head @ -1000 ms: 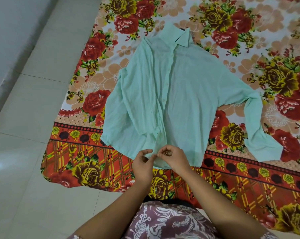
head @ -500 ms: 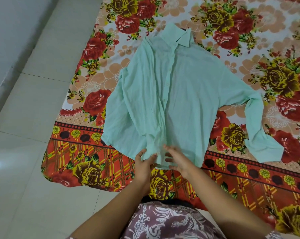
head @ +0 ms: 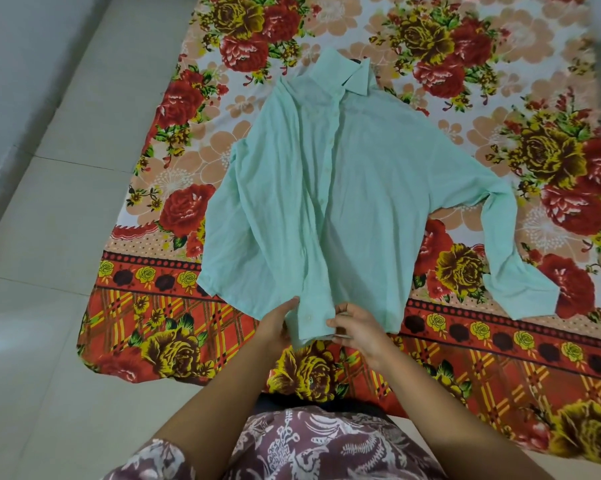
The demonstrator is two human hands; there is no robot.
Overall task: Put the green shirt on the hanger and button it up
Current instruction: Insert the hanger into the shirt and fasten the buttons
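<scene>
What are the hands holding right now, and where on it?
The green shirt, at its bottom hem by the button strip: the right hand pinches the edge, the left hand grips beside it.

Pale green shirt (head: 344, 188) – flat, front up, buttoned, collar far

One green shirt (head: 344, 202) on one floral sheet (head: 500, 358); one left hand (head: 278, 325), one right hand (head: 359, 327), both over the sheet's near border.
</scene>
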